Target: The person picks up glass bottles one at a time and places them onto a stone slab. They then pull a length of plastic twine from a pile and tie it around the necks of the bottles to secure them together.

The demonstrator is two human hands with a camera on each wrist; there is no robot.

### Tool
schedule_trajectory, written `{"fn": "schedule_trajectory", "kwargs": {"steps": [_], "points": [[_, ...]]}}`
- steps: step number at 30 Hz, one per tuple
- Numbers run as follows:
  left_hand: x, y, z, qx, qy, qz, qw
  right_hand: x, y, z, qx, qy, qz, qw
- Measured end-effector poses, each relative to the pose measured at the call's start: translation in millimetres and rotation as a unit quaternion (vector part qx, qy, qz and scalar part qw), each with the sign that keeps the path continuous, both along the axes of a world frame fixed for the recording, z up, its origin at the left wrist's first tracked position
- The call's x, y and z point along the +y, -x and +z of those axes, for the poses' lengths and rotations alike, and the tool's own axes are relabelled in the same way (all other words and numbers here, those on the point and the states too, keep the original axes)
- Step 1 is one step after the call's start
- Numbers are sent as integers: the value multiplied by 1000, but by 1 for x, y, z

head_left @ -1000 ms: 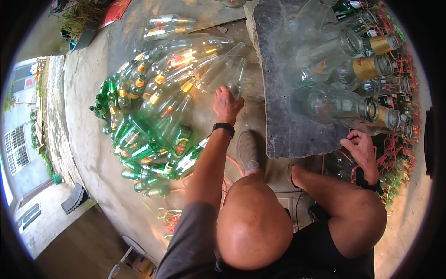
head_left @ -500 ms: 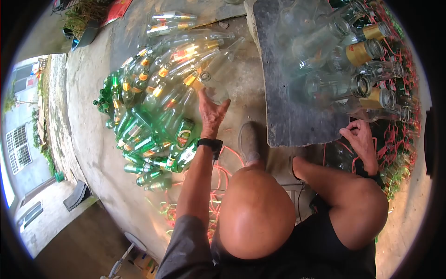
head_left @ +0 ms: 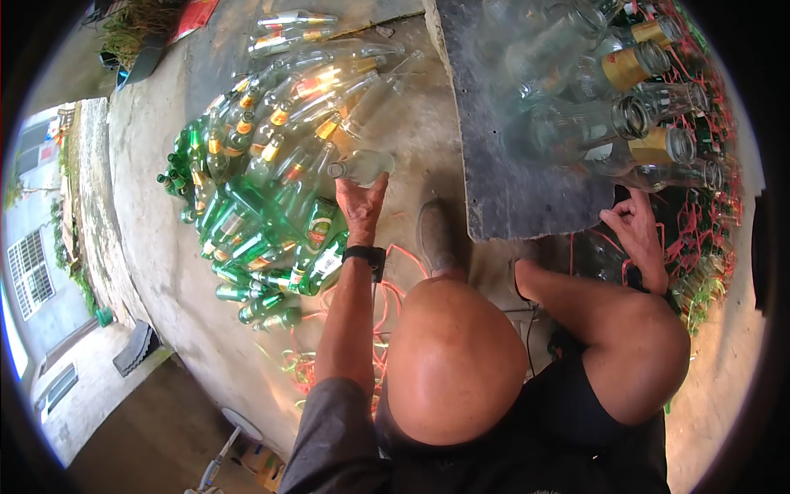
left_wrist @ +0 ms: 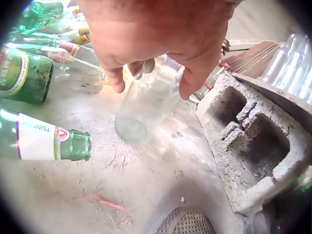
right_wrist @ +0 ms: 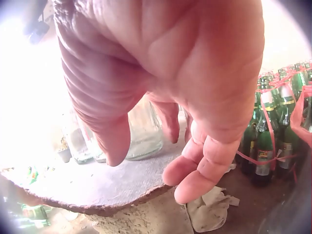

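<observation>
Gripped in the left hand: one clear glass bottle, with fingers and thumb curled snugly round the body. Lifted off the concrete ground, touching nothing but the hand. Roughly level in the head view, open mouth to the left of the grip, round base to the right.

Look of it: colourless, see-through glass, a little cloudy. No label or foil seen, nothing seen inside. Straight-walled at the body, narrowing to a short neck. Grey ground visible through the wall in the left wrist view.

Just left of the grip and beyond it: a heap of lying bottles. Green bottles on the nearer side, some with paper labels. Clear bottles with gold foil necks farther off. One green labelled bottle flat on the ground close under the grip.

Right of the grip: a hollow concrete block, and past it a dark board stacked with clear empties.

Well apart, at the near edge of that board: right hand, fingers loosely curled, nothing in it. Beside it, upright green bottles bundled with red cord.
</observation>
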State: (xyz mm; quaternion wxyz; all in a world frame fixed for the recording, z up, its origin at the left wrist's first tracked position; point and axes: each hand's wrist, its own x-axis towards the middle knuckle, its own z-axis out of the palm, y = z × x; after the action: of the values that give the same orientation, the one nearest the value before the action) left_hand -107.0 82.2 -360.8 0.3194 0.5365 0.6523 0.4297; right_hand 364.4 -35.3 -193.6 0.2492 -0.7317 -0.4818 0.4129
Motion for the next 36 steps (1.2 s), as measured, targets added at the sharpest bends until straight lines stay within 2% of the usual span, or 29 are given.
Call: {"fn": "schedule_trajectory", "kwargs": {"steps": [2,7,12,14,16,18,20,22,23,26,27,28,29,31,33,36], "points": [[-2,4,3,18,-14,-8,1000,-1,0,-2,6,-16,2,1000],[-2,0,25,-51,54,-12,997,-7,-7,-1,-1,-11,-7,1000],[-14,12,26,47,109,-28,993,-14,-2,16,-13,-14,7,1000],[-26,14,25,23,58,12,998,-17,-4,21,-14,9,2,1000],[-47,28,30,38,70,30,996,-28,-19,11,-9,-19,24,999],[-73,45,34,-22,84,31,996,-37,-25,13,8,-6,13,1000],[-113,62,41,-33,114,42,992,-48,-45,3,10,-10,11,1000],[-156,63,73,-87,185,61,977,-58,-56,0,-1,25,8,1000],[-183,73,63,-73,195,54,977,-60,-54,5,-4,70,-27,997],[-253,94,38,-71,256,33,964,-70,-71,5,46,110,-40,992],[-269,97,29,-29,274,28,961,-69,-71,9,46,109,-35,992],[-283,98,17,9,287,33,957,-67,-73,15,-16,131,-13,991],[-287,95,20,39,281,18,959,-66,-71,20,-78,153,8,985],[-291,91,19,67,276,6,959,-67,-68,25,-82,147,15,986],[-286,85,19,144,252,-30,956,-70,-68,35,-88,137,16,986],[-278,76,12,128,268,-34,954,-70,-69,49,-99,118,14,988]]}}
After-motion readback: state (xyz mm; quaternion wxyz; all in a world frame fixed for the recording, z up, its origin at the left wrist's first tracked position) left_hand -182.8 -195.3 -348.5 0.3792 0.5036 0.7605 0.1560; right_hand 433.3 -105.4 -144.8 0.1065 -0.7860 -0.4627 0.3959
